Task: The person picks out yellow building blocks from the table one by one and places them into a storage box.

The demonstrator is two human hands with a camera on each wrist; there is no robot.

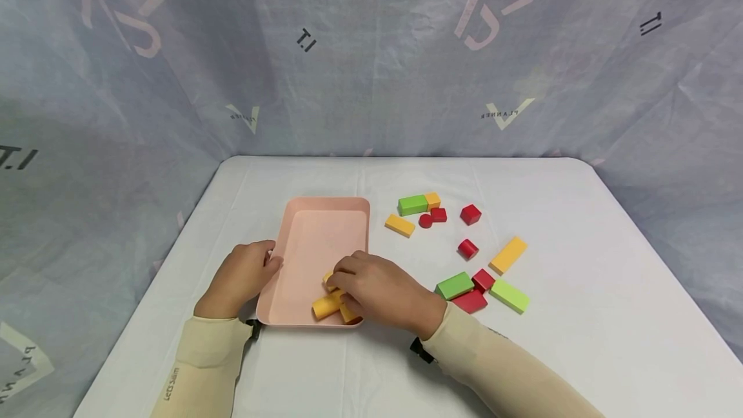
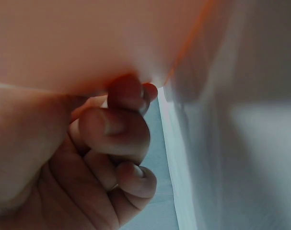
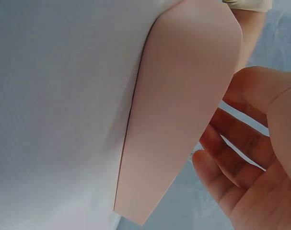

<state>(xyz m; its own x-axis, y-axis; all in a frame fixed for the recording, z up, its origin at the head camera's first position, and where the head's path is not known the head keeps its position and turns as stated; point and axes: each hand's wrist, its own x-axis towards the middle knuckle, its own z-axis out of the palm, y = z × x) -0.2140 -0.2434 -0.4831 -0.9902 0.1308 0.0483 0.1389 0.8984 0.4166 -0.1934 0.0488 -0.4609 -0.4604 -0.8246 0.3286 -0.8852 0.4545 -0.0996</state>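
Note:
A shallow pink tray (image 1: 327,234) lies on the white-covered table. My left hand (image 1: 246,273) pinches its left rim, with curled fingers (image 2: 128,129) against the outer wall. Over the near right corner of the tray is my right hand (image 1: 383,289), fingers bent downward. Beneath and beside it are a yellow cylinder (image 1: 326,306), another yellow piece (image 1: 349,315) and a small yellow block (image 1: 327,277) at the fingertips. The tray wall (image 3: 179,110) hides those fingertips in the right wrist view, so whether they grip the block cannot be made out.
Right of the tray lie loose blocks: green blocks (image 1: 413,205), a lime block (image 1: 509,295), yellow blocks (image 1: 508,255), a red cube (image 1: 471,214), a red cylinder (image 1: 467,249) and other red pieces. A grey printed cloth (image 1: 371,82) hangs behind the table.

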